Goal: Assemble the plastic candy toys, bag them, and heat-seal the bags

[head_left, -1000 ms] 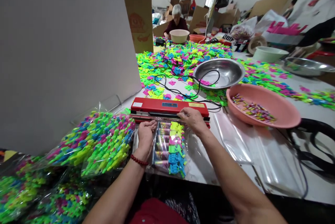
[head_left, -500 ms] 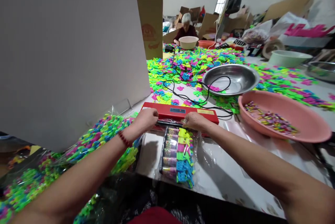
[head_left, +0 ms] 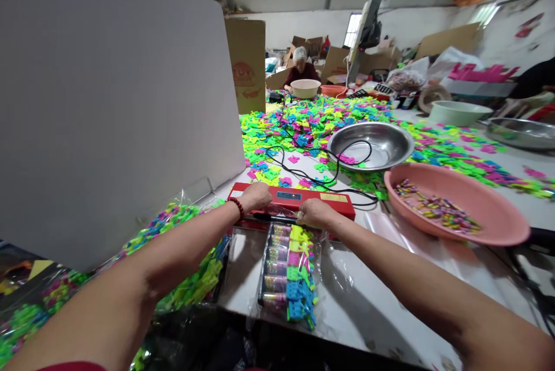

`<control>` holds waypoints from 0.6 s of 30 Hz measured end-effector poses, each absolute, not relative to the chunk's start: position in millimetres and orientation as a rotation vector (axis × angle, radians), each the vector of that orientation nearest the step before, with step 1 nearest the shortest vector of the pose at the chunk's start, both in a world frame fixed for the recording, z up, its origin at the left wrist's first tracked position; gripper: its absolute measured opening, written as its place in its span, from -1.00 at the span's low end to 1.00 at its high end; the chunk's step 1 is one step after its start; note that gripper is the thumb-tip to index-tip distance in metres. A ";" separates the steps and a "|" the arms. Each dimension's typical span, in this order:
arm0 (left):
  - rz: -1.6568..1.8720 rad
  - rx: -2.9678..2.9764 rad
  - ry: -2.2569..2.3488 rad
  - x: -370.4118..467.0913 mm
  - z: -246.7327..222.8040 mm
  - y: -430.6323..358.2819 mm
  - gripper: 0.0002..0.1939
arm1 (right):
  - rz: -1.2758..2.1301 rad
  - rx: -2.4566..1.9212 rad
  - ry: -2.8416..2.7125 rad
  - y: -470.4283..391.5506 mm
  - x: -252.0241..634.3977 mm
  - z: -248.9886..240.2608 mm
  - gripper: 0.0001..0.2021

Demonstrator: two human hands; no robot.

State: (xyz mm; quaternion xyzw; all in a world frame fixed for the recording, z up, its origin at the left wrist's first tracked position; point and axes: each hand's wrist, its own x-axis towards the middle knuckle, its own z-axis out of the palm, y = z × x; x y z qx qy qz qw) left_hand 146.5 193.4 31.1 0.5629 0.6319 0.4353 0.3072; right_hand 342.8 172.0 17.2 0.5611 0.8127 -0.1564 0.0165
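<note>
A red heat sealer (head_left: 284, 196) with a small dark panel lies across the table before me. A clear plastic bag (head_left: 321, 255) reaches from its black bar (head_left: 273, 218) towards me. Inside the bag are small printed tubes (head_left: 277, 267) in a row, beside yellow, pink, green and blue plastic pieces (head_left: 299, 275). My left hand (head_left: 256, 197), a beaded bracelet at its wrist, is closed over the left half of the sealer; its fingertips are hidden. My right hand (head_left: 315, 213) pinches the bag's top edge at the right end of the black bar.
A large white panel (head_left: 130, 111) blocks the left. Bagged colourful pieces (head_left: 191, 267) lie beside my left arm. On the right stand a pink basin (head_left: 485, 203) of small striped pieces and a steel bowl (head_left: 385, 148). A black cord (head_left: 303, 173) loops behind the sealer. A person (head_left: 299, 70) sits far back.
My left hand has moved rightward and up over the sealer's body. My right hand stays at the bag's edge. The camera view has tilted up a little.
</note>
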 end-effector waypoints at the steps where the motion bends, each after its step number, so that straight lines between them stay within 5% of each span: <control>1: 1.083 1.573 1.686 148.8 37.4 191.2 -0.71 | -0.495 1.753 2.537 171.9 343.1 16.7 -0.91; 6: 0.815 2.011 1.647 185.6 75.0 180.4 -0.55 | -0.529 1.809 2.584 169.1 345.5 13.1 -0.86; 13: 1.012 2.380 1.515 214.7 166.1 164.1 -0.82 | -0.581 1.974 2.598 149.6 359.1 27.5 -0.82; 18: 1.153 2.621 1.265 206.5 205.9 118.4 -0.86 | -0.044 2.328 3.103 99.2 380.5 78.0 -0.49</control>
